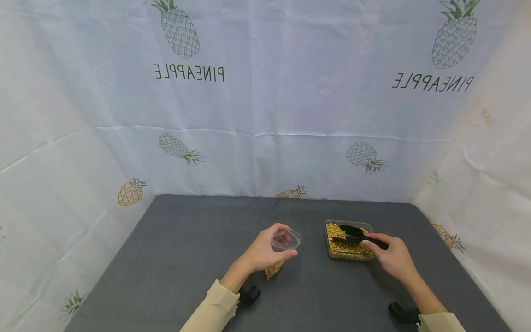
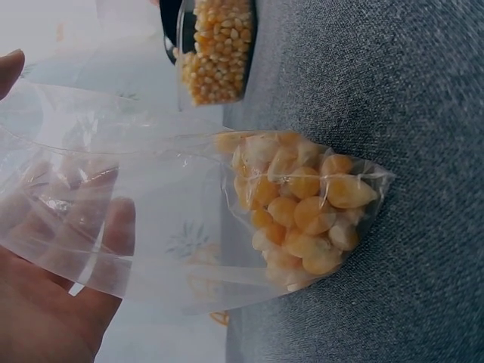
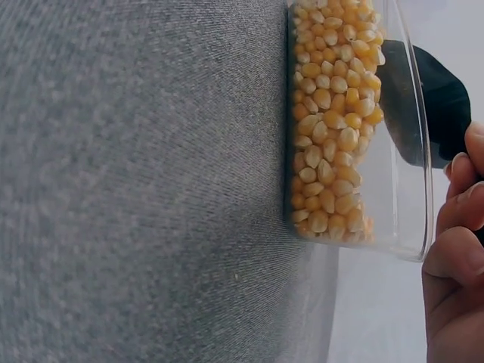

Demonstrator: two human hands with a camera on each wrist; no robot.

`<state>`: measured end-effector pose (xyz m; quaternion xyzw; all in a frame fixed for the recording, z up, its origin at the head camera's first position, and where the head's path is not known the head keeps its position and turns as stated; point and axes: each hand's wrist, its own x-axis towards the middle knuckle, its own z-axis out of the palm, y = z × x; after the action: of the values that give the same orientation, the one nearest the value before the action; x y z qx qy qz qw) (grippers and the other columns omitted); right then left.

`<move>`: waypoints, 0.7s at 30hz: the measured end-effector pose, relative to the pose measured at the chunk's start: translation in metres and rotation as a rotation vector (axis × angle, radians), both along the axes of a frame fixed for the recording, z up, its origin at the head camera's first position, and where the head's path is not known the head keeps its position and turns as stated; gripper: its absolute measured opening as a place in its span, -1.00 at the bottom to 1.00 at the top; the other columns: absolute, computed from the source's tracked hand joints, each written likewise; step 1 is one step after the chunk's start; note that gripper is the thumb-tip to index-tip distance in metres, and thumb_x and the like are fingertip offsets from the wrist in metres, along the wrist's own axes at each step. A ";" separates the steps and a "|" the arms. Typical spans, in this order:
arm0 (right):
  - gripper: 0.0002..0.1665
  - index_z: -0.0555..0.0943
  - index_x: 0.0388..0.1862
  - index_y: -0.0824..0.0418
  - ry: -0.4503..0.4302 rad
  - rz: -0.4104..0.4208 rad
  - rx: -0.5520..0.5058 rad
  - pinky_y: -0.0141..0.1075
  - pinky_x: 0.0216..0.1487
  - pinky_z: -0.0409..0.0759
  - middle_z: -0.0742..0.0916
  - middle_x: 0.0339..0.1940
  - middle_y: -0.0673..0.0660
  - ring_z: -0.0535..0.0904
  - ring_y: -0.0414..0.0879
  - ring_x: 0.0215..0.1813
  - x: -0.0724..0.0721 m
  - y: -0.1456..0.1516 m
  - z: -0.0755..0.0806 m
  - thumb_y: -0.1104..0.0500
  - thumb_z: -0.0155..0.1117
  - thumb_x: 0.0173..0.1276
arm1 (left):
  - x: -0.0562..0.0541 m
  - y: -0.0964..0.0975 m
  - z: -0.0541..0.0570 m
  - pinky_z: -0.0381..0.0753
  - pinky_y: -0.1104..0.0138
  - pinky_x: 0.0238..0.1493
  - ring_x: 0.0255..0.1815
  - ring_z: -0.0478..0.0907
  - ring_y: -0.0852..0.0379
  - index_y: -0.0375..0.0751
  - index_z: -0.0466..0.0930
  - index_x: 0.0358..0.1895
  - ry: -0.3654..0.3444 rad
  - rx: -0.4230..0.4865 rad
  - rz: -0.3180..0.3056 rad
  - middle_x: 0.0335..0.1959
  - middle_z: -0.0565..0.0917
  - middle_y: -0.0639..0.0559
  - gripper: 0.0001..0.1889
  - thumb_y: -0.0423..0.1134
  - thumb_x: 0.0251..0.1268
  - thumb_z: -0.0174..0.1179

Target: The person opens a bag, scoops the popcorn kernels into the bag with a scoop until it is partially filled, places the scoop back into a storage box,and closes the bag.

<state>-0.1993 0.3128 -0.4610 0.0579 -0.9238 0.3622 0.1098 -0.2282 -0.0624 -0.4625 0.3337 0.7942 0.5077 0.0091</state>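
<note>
In the head view, my left hand (image 1: 263, 249) holds a clear plastic bag (image 1: 289, 239) upright, fingers and thumb spread around its round, gaping mouth. Corn kernels (image 2: 302, 208) fill the bag's pointed bottom corner, which is at or close to the cloth in the left wrist view. My right hand (image 1: 392, 258) grips the handle of a black scoop (image 1: 352, 234). The scoop's bowl is down in a clear rectangular container (image 1: 330, 253) of yellow corn kernels (image 3: 329, 128); in the right wrist view the container wall stands in front of part of it.
Dark grey cloth (image 1: 174, 258) covers the table, with the corn container toward its right side. A white curtain (image 1: 265, 101) printed with pineapples hangs behind and along both sides. Black wrist mounts (image 1: 250, 295) sit under both forearms.
</note>
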 end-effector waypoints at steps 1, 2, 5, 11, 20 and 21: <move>-0.52 0.66 0.18 0.37 0.009 -0.002 0.001 -0.27 -0.43 0.44 0.73 0.03 0.41 0.58 -0.14 -0.43 0.000 0.001 -0.001 0.03 0.33 0.49 | 0.000 0.000 0.000 0.62 0.25 0.01 -0.03 0.60 0.08 -0.21 0.48 0.27 -0.002 0.002 -0.001 -0.02 0.63 -0.14 -0.47 -0.06 0.35 0.38; -0.53 0.67 0.17 0.35 0.017 -0.005 0.004 -0.27 -0.38 0.48 0.72 0.06 0.41 0.63 -0.13 -0.33 0.000 0.002 -0.002 0.03 0.33 0.49 | 0.000 0.000 0.000 0.62 0.25 0.01 -0.03 0.60 0.07 -0.21 0.48 0.27 -0.003 0.003 -0.001 -0.02 0.63 -0.14 -0.47 -0.06 0.35 0.38; -0.54 0.67 0.18 0.32 0.024 -0.003 -0.006 -0.27 -0.31 0.59 0.73 0.07 0.38 0.68 -0.14 -0.19 -0.001 0.006 -0.004 0.02 0.32 0.50 | 0.000 0.000 0.000 0.62 0.24 0.01 -0.03 0.60 0.05 -0.22 0.48 0.27 -0.004 0.005 -0.001 -0.02 0.63 -0.15 -0.47 -0.06 0.35 0.38; -0.55 0.66 0.19 0.32 0.016 0.004 -0.067 -0.28 -0.28 0.64 0.75 0.02 0.35 0.67 -0.29 -0.24 0.001 0.011 -0.006 0.05 0.32 0.50 | 0.001 0.001 0.000 0.62 0.25 0.00 -0.05 0.60 0.09 -0.26 0.47 0.27 -0.001 0.003 -0.002 -0.03 0.63 -0.16 -0.44 -0.05 0.35 0.38; -0.56 0.64 0.21 0.37 0.037 -0.001 -0.162 -0.23 -0.39 0.64 0.79 -0.18 0.29 0.70 -0.11 -0.32 0.007 0.009 -0.003 0.12 0.33 0.49 | 0.001 0.002 -0.002 0.63 0.27 -0.01 -0.09 0.61 0.20 -0.25 0.47 0.27 0.021 0.010 0.004 -0.05 0.63 -0.15 -0.43 -0.07 0.31 0.42; -0.56 0.64 0.21 0.38 0.036 0.001 -0.177 -0.22 -0.41 0.62 0.78 -0.22 0.28 0.69 -0.08 -0.34 0.007 0.009 -0.001 0.12 0.33 0.49 | 0.001 0.002 -0.002 0.63 0.27 0.00 -0.09 0.60 0.20 -0.25 0.47 0.27 0.022 0.011 0.004 -0.05 0.63 -0.15 -0.43 -0.07 0.30 0.42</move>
<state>-0.1921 0.3219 -0.4620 0.0549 -0.8859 0.4416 0.1309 -0.2275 -0.0607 -0.4642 0.3376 0.7921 0.5085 -0.0026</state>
